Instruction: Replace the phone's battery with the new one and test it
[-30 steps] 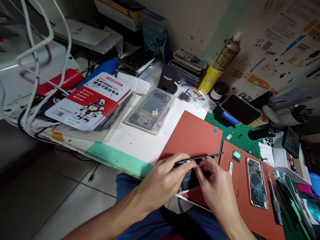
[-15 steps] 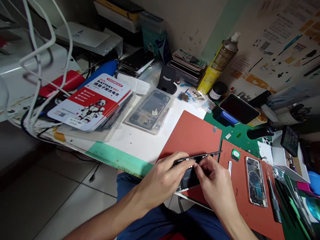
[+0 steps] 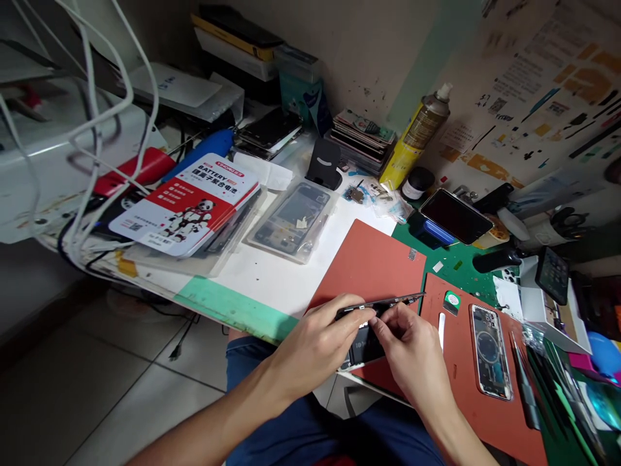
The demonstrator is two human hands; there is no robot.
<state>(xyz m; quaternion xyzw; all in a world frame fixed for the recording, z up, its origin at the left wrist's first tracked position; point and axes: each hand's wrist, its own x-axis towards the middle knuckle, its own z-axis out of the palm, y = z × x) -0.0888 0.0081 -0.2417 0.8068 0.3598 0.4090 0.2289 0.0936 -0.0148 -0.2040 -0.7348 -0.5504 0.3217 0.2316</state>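
1. We have the opened phone [image 3: 363, 348] between both hands at the near edge of the red mat [image 3: 378, 255], its screen [image 3: 391, 303] tilted up.
2. Our left hand [image 3: 317, 336] curls its fingers closed around the screen.
3. Our right hand [image 3: 412, 343] bends thumb and forefinger close together at the gap (we cannot tell whether they grip anything).
4. Caution: a slackening left hand could drop the screen; overlifting could strain any hidden cable; a slip could send the phone over the edge.
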